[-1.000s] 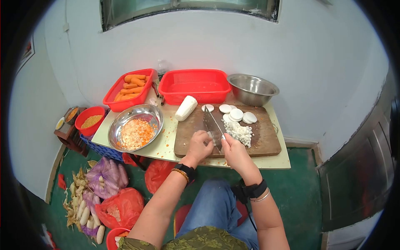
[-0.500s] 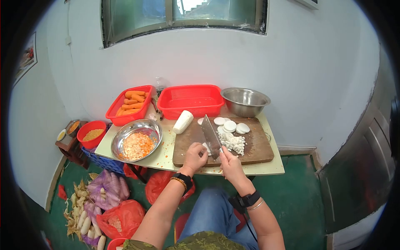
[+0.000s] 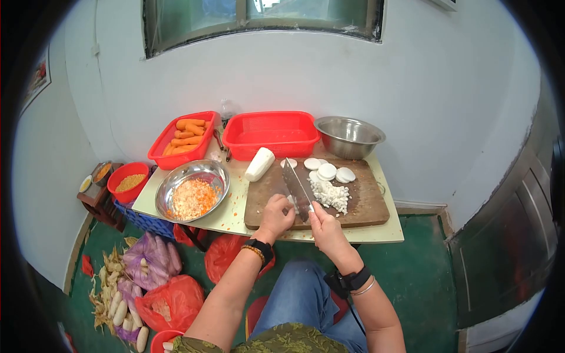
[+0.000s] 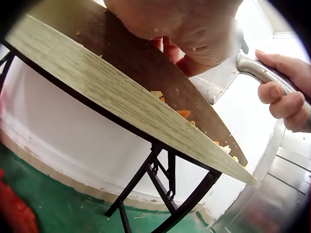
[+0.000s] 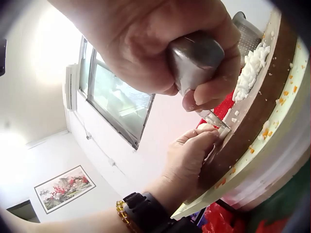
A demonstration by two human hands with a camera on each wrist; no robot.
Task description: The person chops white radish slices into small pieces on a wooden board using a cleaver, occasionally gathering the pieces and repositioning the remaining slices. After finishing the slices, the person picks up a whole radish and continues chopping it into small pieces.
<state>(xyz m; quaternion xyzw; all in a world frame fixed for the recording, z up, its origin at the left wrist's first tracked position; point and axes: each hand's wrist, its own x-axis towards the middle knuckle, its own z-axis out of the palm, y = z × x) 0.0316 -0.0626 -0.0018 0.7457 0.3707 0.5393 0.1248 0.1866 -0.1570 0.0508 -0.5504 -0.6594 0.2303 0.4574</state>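
The right hand [image 3: 329, 233] grips the metal handle [image 5: 197, 56] of a broad cleaver [image 3: 297, 189], its blade edge down at the front of the brown cutting board [image 3: 368, 203]. Just left of the blade, the left hand [image 3: 276, 216] has its fingers curled over a small white piece [image 5: 224, 132] on the board. Diced white pieces [image 3: 331, 196] lie in a heap to the right of the blade. Behind them are several round white slices [image 3: 326, 171]. A peeled white radish [image 3: 259, 164] lies at the board's back left corner.
A steel bowl of chopped orange and white bits [image 3: 194, 199] stands left of the board. Behind are a red basket of carrots [image 3: 187, 136], a red basket [image 3: 271, 132] and a steel colander [image 3: 350, 136]. Bags [image 3: 152, 259] and corn husks [image 3: 107, 282] lie on the floor.
The head view has tilted up and then slightly down. The hands and cleaver stay at the board's front, with only slight shifts, and the white piece by the left fingers shows less.
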